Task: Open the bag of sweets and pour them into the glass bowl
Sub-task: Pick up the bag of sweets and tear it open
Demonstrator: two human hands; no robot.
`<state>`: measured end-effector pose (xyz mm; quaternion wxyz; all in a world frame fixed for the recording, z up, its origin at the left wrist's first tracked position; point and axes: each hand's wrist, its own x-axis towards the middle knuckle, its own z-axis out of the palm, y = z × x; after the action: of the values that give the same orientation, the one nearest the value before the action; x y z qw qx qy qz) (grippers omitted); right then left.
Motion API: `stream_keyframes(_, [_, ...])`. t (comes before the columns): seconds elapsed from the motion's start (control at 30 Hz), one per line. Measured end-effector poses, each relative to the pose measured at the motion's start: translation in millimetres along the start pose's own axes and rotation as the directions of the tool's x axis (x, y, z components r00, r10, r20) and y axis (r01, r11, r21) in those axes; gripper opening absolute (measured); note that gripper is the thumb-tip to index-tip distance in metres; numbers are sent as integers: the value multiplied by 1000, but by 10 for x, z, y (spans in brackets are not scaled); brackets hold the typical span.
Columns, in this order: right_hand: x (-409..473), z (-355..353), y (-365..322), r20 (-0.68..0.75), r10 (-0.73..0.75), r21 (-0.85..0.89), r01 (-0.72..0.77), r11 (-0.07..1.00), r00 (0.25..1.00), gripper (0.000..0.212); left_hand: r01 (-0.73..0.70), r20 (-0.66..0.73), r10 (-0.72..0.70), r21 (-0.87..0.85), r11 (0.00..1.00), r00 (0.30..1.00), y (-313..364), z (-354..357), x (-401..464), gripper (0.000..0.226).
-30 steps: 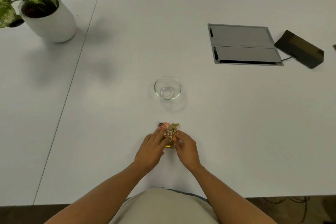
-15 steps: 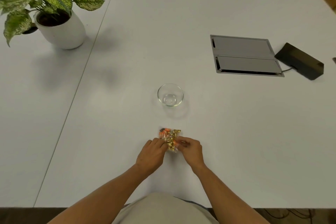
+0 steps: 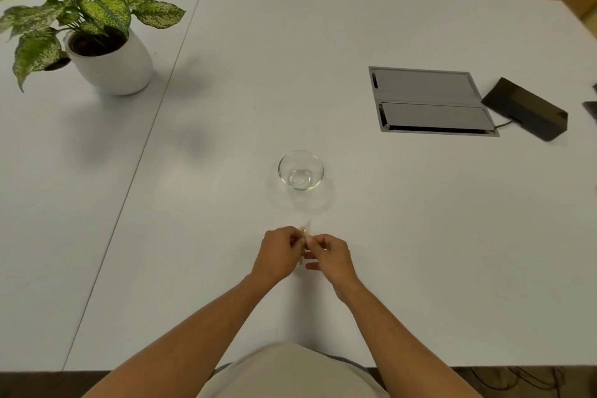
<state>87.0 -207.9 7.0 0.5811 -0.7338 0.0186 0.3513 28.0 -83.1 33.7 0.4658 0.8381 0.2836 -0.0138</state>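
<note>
Both hands, left (image 3: 277,252) and right (image 3: 329,257), pinch the small clear plastic bag of golden sweets (image 3: 303,231) between them above the white bench (image 3: 420,220), near the empty round glass bowl (image 3: 301,170).

no text, label, brand, number or sign can be read anywhere. the wrapper of the bag of sweets (image 3: 303,234) is mostly hidden, and no print can be made out on the black box (image 3: 525,108).
</note>
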Motion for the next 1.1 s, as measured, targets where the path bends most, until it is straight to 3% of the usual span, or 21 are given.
stream_keyframes(0.23, [-63, 40, -91, 30, 0, -37, 1, 999, 1000, 17, 128, 14, -128, -155, 980, 992, -8, -104, 5, 15])
stream_keyframes(0.53, [-7, 77, -225, 44, 93, -89, -89, 992, 995, 17, 186, 122, -162, -220, 957, 979, -53, -149, -8, 10])
stream_keyframes(0.8, [-23, 52, -256, 46, 13, -275, 0, 961, 999, 22, 323, 247, -237, -410, 853, 940, -141, -188, -38, 10])
stream_keyframes(0.97, [-12, 89, -290, 54, -67, -500, 85, 862, 996, 18, 314, 212, -251, -364, 877, 945, -118, -199, -26, 14])
stream_keyframes(1.1, [-26, 148, -300, 39, -137, -612, 132, 780, 990, 17, 152, 74, -144, -110, 982, 987, -23, -151, -35, 16])
